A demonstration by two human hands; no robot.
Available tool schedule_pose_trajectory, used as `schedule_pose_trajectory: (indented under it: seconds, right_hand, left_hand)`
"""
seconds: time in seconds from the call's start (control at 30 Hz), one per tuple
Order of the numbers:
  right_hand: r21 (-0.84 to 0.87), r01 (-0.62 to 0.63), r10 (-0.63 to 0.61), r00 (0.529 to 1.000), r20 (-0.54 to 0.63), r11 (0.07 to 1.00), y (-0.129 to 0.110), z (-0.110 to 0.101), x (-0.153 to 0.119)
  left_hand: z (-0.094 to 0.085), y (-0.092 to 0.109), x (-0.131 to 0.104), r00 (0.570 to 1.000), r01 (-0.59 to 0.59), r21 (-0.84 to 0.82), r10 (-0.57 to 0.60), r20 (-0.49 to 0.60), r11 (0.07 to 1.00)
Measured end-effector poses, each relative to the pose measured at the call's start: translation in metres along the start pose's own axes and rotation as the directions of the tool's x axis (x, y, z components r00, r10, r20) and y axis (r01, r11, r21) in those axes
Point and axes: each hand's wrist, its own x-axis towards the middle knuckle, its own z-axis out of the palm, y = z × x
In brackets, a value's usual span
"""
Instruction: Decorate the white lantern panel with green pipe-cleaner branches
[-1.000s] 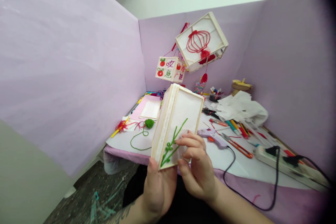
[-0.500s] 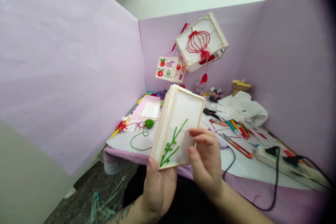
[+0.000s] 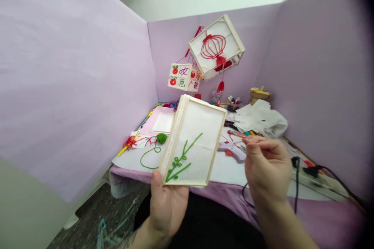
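A white-panelled box with pale wooden edges (image 3: 201, 128) is held up by my left hand (image 3: 169, 206), whose thumb and palm grip its lower left corner. Green yarn (image 3: 183, 156) forms a branch with small loops on the panel facing me. To the right of the box, my right hand (image 3: 267, 167) is closed, its fingertips over the table's right side at the end of a reddish pen-like item (image 3: 236, 134). A lilac glue gun (image 3: 233, 151) lies on the table between the box and my right hand.
Two decorated lanterns (image 3: 214, 48) (image 3: 184, 78) hang ahead. A green yarn ball (image 3: 161, 138) and red yarn (image 3: 130, 142) lie left on the table (image 3: 128, 159). Crumpled white cloth (image 3: 260, 116), cables and a power strip (image 3: 318, 188) are on the right.
My right hand has moved away from the box to the right and closed at the reddish item. The box has turned to face me more, still in my left hand.
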Motion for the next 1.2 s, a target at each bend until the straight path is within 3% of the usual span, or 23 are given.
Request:
schedule_pose_trajectory:
  seconds: [0.17, 0.33, 0.5, 0.63, 0.7, 0.77, 0.83, 0.9, 0.97, 1.1, 1.2]
  right_hand:
    - [-0.110, 0.114, -0.132, 0.976, -0.171, 0.987, -0.002, -0.052, 0.041]
    - [-0.316, 0.052, -0.131, 0.963, -0.235, 0.947, 0.007, -0.082, 0.060]
    - [-0.364, 0.022, -0.063, 0.993, -0.101, 0.931, 0.021, -0.081, 0.070]
    - [-0.505, 0.040, 0.046, 0.987, 0.157, 0.862, 0.031, -0.062, 0.081]
    - [-0.693, 0.125, 0.178, 0.921, 0.348, 0.710, 0.041, -0.045, 0.088]
    - [-0.839, 0.264, 0.371, 0.804, 0.464, 0.476, 0.053, -0.028, 0.096]
    - [-0.872, 0.363, 0.518, 0.703, 0.487, 0.327, 0.067, -0.015, 0.106]
    - [-0.871, 0.419, 0.594, 0.642, 0.485, 0.259, 0.076, -0.013, 0.115]
    - [-0.868, 0.466, 0.650, 0.609, 0.454, 0.170, 0.078, -0.023, 0.121]
    - [-0.865, 0.497, 0.722, 0.623, 0.300, -0.069, 0.064, -0.063, 0.116]
    - [-0.836, 0.520, 0.763, 0.609, 0.218, -0.177, 0.056, -0.089, 0.099]
  left_hand:
    - [0.000, 0.012, 0.010, 0.983, -0.150, 0.116, 0.161, -0.090, 0.982]
    - [0.001, 0.018, 0.015, 0.967, -0.204, 0.184, 0.227, -0.113, 0.962]
    - [0.006, 0.028, 0.018, 0.939, -0.279, 0.188, 0.308, -0.150, 0.942]
    - [0.010, 0.038, 0.022, 0.915, -0.346, 0.190, 0.375, -0.148, 0.919]
    - [0.011, 0.042, 0.023, 0.908, -0.365, 0.197, 0.394, -0.139, 0.910]
    - [0.011, 0.045, 0.024, 0.909, -0.364, 0.207, 0.395, -0.131, 0.908]
    - [0.010, 0.046, 0.024, 0.911, -0.362, 0.218, 0.393, -0.125, 0.906]
    - [0.008, 0.047, 0.023, 0.913, -0.355, 0.223, 0.388, -0.125, 0.908]
    - [0.006, 0.047, 0.022, 0.914, -0.352, 0.223, 0.385, -0.129, 0.909]
    - [0.006, 0.044, 0.022, 0.916, -0.352, 0.209, 0.382, -0.124, 0.912]
    - [0.006, 0.042, 0.025, 0.924, -0.334, 0.192, 0.361, -0.125, 0.923]
